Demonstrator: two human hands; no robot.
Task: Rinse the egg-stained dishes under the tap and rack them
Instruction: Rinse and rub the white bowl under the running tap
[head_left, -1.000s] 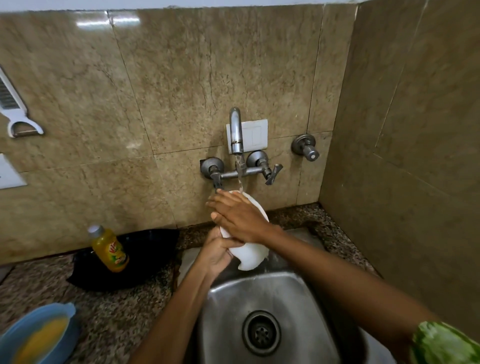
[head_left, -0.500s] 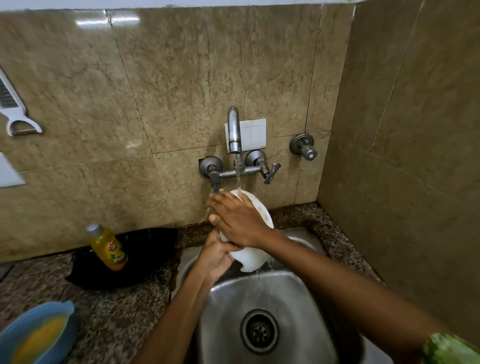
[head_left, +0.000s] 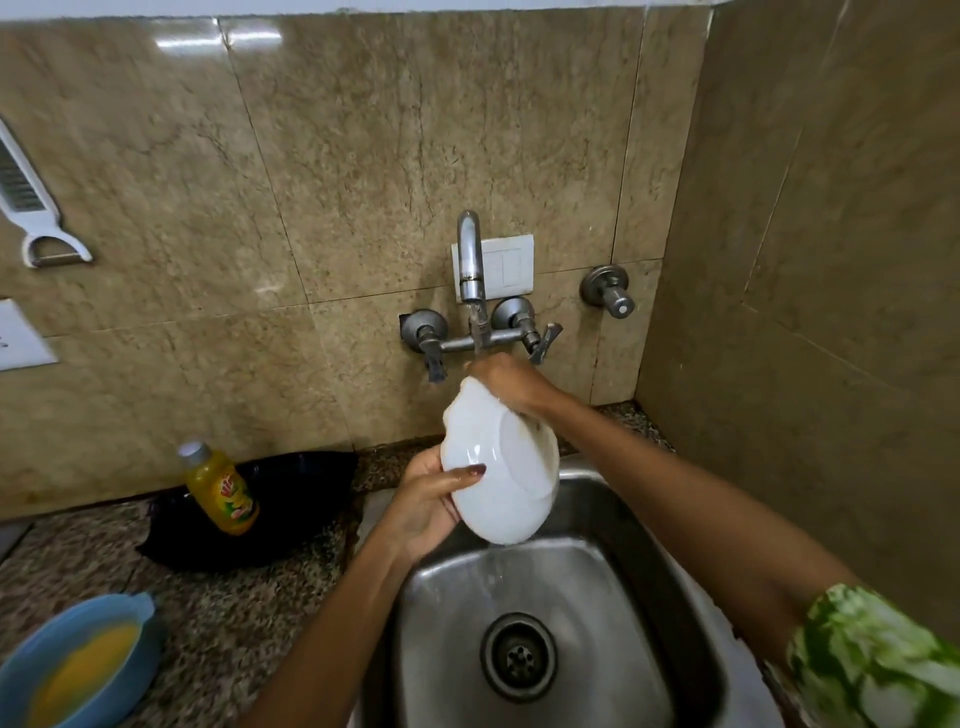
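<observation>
Brown tiles stand behind a steel sink (head_left: 597, 597). The left hand (head_left: 421, 506) grips a white bowl (head_left: 498, 462) over the sink, tipped so water runs off. The right hand (head_left: 506, 382) rubs its top edge under the tap (head_left: 470, 260).

One white bowl (head_left: 498, 467) over one steel sink (head_left: 597, 597). One blue bowl (head_left: 78, 665) near left. One yellow bottle (head_left: 221, 488). One tap (head_left: 470, 260) far on the wall. One peeler (head_left: 31, 208) far left. Two hands: left (head_left: 421, 504), right (head_left: 506, 379).
</observation>
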